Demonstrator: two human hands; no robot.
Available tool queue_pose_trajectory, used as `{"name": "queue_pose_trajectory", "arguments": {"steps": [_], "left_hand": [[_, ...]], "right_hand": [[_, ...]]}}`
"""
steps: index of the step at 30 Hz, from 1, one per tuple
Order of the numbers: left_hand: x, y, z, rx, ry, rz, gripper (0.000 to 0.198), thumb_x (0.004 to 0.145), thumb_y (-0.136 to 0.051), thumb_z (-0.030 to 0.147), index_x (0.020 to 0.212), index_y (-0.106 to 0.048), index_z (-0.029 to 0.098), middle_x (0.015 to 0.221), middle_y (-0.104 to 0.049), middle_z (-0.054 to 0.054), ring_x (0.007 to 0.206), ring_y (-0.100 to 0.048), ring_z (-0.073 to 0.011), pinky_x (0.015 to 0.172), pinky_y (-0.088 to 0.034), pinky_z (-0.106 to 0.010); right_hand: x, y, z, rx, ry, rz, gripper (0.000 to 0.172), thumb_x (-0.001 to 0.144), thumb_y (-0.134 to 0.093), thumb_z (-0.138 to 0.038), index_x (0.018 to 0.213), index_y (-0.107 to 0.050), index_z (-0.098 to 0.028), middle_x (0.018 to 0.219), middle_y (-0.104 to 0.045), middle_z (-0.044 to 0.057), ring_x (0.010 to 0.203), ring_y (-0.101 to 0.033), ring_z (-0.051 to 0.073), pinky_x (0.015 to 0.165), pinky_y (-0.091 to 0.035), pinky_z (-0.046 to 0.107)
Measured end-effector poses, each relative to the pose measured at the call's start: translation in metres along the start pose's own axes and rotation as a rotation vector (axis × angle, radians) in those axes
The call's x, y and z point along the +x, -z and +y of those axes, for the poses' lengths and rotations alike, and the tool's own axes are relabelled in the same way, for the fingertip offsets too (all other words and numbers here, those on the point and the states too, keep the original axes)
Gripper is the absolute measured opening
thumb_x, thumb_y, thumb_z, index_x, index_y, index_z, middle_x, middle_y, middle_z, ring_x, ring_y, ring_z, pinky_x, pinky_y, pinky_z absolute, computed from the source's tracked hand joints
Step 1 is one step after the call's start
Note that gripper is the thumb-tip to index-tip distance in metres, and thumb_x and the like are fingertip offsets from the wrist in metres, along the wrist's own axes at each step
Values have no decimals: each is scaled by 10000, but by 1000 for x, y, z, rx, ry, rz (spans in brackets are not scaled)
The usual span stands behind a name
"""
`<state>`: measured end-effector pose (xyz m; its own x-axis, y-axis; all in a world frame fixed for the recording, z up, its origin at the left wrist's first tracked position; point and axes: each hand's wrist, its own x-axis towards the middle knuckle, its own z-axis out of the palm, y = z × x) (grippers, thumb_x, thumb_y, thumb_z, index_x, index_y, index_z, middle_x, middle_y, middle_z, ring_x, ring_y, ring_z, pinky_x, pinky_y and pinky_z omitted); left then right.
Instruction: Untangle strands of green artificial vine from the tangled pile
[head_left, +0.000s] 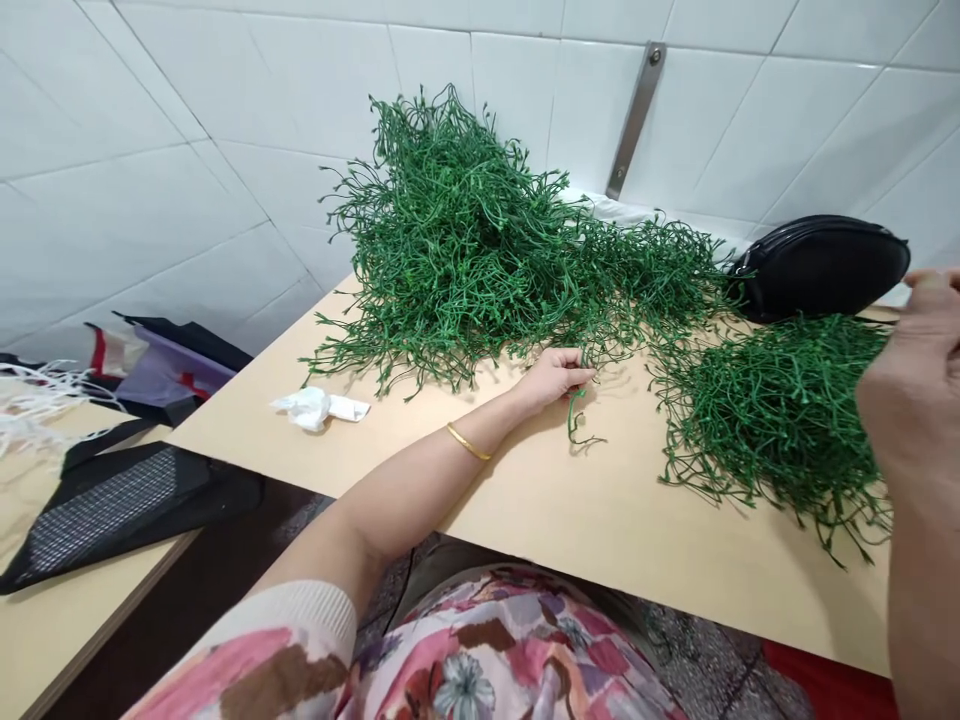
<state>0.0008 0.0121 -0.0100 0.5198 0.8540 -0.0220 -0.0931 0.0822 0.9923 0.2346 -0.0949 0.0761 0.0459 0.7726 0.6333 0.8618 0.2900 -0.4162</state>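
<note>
My left hand [559, 378], a gold bangle on its wrist, is closed in a pinch just above the tabletop. From its fingers hangs a thin green plastic stem [576, 412] with small branching tips. Right behind it spreads a large heap of similar green artificial stems [465, 250]. At the right edge my right hand [919, 385] is raised near the camera, slightly blurred, its fingers curled in. What it holds, if anything, is hidden. Partly behind that hand lies a second pile of green stems [780, 420].
A black zipped pouch [825, 265] rests at the back right. Crumpled white tissue [319, 408] lies on the pale wooden table [540, 500], left of my forearm. A tiled wall [247, 80] stands behind. Lower left, a second surface carries a black mesh item [112, 510] and white netting [45, 405].
</note>
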Motion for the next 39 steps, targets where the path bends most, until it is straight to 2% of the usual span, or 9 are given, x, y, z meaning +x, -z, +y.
{"name": "queue_pose_trajectory", "arguments": {"steps": [5, 9, 10, 13, 18, 24, 29, 36, 39], "left_hand": [[-3, 4, 2, -60, 41, -89, 182, 688, -592, 220, 580, -471, 138, 477, -453, 43, 406, -353, -30, 446, -284, -191], [-2, 4, 1, -67, 77, -126, 145, 697, -576, 199, 602, -487, 133, 477, -452, 42, 404, -357, -34, 445, -269, -194], [-2, 4, 0, -66, 72, -130, 147, 699, -577, 199, 603, -488, 133, 474, -447, 44, 403, -347, -32, 443, -257, -193], [-1, 5, -2, -77, 34, -158, 183, 695, -598, 214, 586, -477, 130, 478, -443, 41, 413, -332, -28, 440, -231, -192], [0, 7, -4, -89, 35, -218, 208, 706, -614, 254, 598, -483, 132, 487, -447, 34, 410, -346, -36, 432, -251, -196], [-5, -6, -2, -148, 42, 6, 253, 717, -629, 238, 590, -430, 145, 496, -427, 49, 428, -376, -35, 452, -303, -180], [-5, -12, -2, -208, 51, 109, 247, 730, -616, 221, 605, -415, 150, 503, -431, 53, 436, -392, -36, 463, -323, -171], [-5, -10, 0, -198, 57, 37, 243, 688, -643, 188, 572, -436, 134, 497, -464, 41, 426, -372, -25, 448, -271, -169], [-7, -11, 0, -187, 51, -10, 228, 673, -645, 179, 569, -449, 129, 487, -448, 45, 425, -365, -24, 448, -262, -173]], "right_hand": [[7, -11, 1, -150, 137, 108, 245, 846, -408, -255, 976, -610, -208, 880, -587, 99, 890, -501, 231, 724, -357, 365], [3, -39, -14, -292, 323, 226, 184, 806, -479, -199, 927, -618, -190, 896, -610, 98, 916, -512, 232, 780, -380, 373], [-1, -50, -20, -300, 376, 204, 185, 795, -498, -186, 941, -612, -186, 918, -617, 96, 938, -512, 231, 813, -382, 376], [-14, -86, -35, -271, 483, -16, 244, 799, -494, -161, 1024, -585, -186, 1024, -627, 81, 1040, -471, 235, 890, -345, 386], [-26, -122, -30, -256, 326, -116, 220, 841, -449, -210, 1003, -591, -166, 864, -624, 79, 901, -458, 228, 787, -341, 367], [-27, -122, -24, -286, 335, -136, 158, 825, -455, -197, 878, -604, -192, 766, -593, 56, 832, -436, 216, 770, -302, 357], [-31, -124, -24, -297, 313, -146, 162, 841, -442, -202, 873, -599, -182, 760, -598, 57, 820, -446, 211, 777, -298, 349], [-29, -124, -26, -281, 238, -79, 266, 861, -446, -284, 1060, -570, -159, 1033, -598, 98, 957, -464, 230, 843, -301, 354], [-29, -130, -28, -210, 169, -154, 235, 888, -390, -261, 996, -576, -167, 948, -623, 78, 909, -485, 216, 826, -311, 344]]}}
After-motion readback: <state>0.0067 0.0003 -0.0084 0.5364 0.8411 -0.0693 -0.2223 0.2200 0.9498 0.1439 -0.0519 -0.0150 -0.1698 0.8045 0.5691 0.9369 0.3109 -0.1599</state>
